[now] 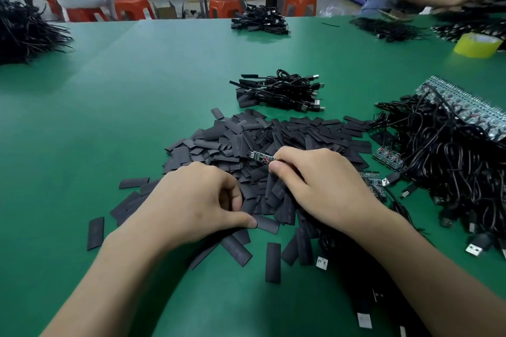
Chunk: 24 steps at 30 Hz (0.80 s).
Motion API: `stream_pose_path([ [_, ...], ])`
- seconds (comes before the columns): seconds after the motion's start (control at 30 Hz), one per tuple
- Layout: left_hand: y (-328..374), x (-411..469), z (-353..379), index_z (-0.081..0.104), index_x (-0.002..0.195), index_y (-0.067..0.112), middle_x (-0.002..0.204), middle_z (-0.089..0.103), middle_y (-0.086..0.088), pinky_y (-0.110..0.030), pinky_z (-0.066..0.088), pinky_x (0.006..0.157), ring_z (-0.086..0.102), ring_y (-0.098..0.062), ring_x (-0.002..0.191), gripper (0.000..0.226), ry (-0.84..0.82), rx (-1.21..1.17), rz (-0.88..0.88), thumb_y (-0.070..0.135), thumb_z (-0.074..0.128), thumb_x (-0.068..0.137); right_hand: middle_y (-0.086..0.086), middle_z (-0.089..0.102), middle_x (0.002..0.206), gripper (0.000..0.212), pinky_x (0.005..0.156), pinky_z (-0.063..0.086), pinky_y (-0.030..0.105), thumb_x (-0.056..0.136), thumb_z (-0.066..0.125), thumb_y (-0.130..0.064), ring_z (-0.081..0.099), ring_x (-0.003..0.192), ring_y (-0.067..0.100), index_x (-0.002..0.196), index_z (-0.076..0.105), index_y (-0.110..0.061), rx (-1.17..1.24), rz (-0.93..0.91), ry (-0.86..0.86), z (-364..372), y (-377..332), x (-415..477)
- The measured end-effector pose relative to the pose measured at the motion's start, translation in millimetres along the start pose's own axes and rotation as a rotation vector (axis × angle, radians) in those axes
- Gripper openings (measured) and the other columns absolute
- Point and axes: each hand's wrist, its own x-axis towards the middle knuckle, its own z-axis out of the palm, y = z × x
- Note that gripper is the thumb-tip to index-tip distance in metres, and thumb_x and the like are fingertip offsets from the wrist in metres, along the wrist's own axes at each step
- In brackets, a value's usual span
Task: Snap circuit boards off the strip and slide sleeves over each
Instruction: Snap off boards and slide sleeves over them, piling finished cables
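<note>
a green table (137, 117) with a wide heap of flat black sleeves (273, 131) at its middle. the right hand (320, 183) pinches one small circuit board (260, 156) between thumb and forefinger, just over the heap. the left hand (197, 197) rests curled on the heap's near edge, but whether it grips a sleeve i cannot tell. board strips (465, 107) and tangled black cables (451, 167) lie far right

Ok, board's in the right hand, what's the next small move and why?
The right hand pinches a bare circuit board by one end; the left hand curls into the sleeve pile. So probably: pinch up one sleeve with the left hand and bring it to the board's free end.
</note>
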Motion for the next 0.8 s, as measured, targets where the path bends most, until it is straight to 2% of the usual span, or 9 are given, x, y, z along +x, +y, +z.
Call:
stream_pose_path([
  [0.1,-3,2,3,0.066,0.075,0.033,0.065,0.065,0.027,-0.021,0.040,0.058,0.057,0.003,0.062,0.034,0.002,-0.151,0.016,0.064,0.079,0.070,-0.010,0.058,0.059,0.023,0.054,0.037,0.025,0.098,0.046,-0.055,0.056,0.059,0.006,0.091,0.058,-0.036,0.077,0.019,0.026,0,1,-2],
  [0.2,-6,4,6,0.069,0.072,0.028,0.060,0.063,0.014,-0.019,0.043,0.059,0.052,-0.001,0.055,0.024,0.040,-0.404,0.107,0.045,0.083,0.079,-0.027,0.062,0.067,0.022,0.057,0.038,0.019,0.091,0.059,-0.057,0.059,0.064,-0.008,0.085,0.061,-0.036,0.219,0.056,0.018,-3,3,-3],
  [0.3,-4,5,12,0.069,0.074,0.023,0.063,0.064,0.006,-0.018,0.044,0.060,0.053,-0.004,0.058,0.019,0.139,-0.616,0.156,0.030,0.083,0.084,-0.020,0.070,0.076,0.015,0.070,0.049,0.015,0.088,0.072,-0.046,0.066,0.071,-0.005,0.084,0.069,-0.032,0.463,0.056,-0.045,-9,7,-3],
  [0.37,1,6,17,0.069,0.076,0.019,0.064,0.068,0.003,-0.019,0.047,0.061,0.060,-0.008,0.059,0.017,0.207,-0.713,0.165,0.022,0.082,0.086,-0.017,0.071,0.078,0.009,0.069,0.049,0.015,0.089,0.075,-0.035,0.065,0.072,-0.004,0.083,0.071,-0.031,0.516,0.022,-0.069,-11,9,-3],
  [0.47,6,9,22,0.065,0.077,0.012,0.070,0.074,-0.007,-0.026,0.052,0.060,0.070,-0.017,0.064,0.021,0.195,-0.924,0.160,0.021,0.081,0.085,-0.015,0.069,0.074,0.013,0.065,0.048,0.017,0.091,0.076,-0.025,0.061,0.066,0.000,0.081,0.070,-0.031,0.529,-0.004,-0.046,-10,11,-1],
  [0.53,9,10,22,0.064,0.077,0.013,0.075,0.075,-0.014,-0.023,0.050,0.055,0.073,-0.022,0.065,0.021,0.142,-1.040,0.151,0.027,0.078,0.084,-0.010,0.069,0.074,0.011,0.065,0.050,0.023,0.092,0.074,-0.024,0.063,0.068,0.009,0.083,0.071,-0.029,0.523,-0.013,-0.027,-10,12,0],
  [0.57,10,10,21,0.066,0.077,0.016,0.077,0.075,-0.016,-0.021,0.049,0.054,0.072,-0.021,0.064,0.017,0.109,-1.086,0.148,0.029,0.075,0.085,-0.010,0.068,0.073,0.010,0.064,0.050,0.026,0.092,0.074,-0.025,0.061,0.066,0.011,0.084,0.071,-0.029,0.502,-0.025,-0.015,-10,14,0],
  [0.67,11,12,21,0.071,0.082,0.017,0.084,0.077,-0.013,-0.019,0.050,0.054,0.070,-0.016,0.063,0.013,0.036,-1.215,0.133,0.028,0.067,0.090,-0.019,0.058,0.061,0.009,0.054,0.033,0.016,0.093,0.073,-0.024,0.049,0.053,0.005,0.086,0.070,-0.029,0.395,-0.084,0.043,-10,17,-1],
  [0.8,10,14,24,0.075,0.077,0.020,0.082,0.077,-0.013,-0.020,0.052,0.057,0.072,-0.016,0.067,0.005,0.018,-1.251,0.128,0.024,0.075,0.080,-0.009,0.047,0.055,0.005,0.055,0.032,0.024,0.093,0.070,-0.034,0.041,0.051,0.009,0.090,0.066,-0.032,0.317,-0.101,0.075,-10,17,-2],
])
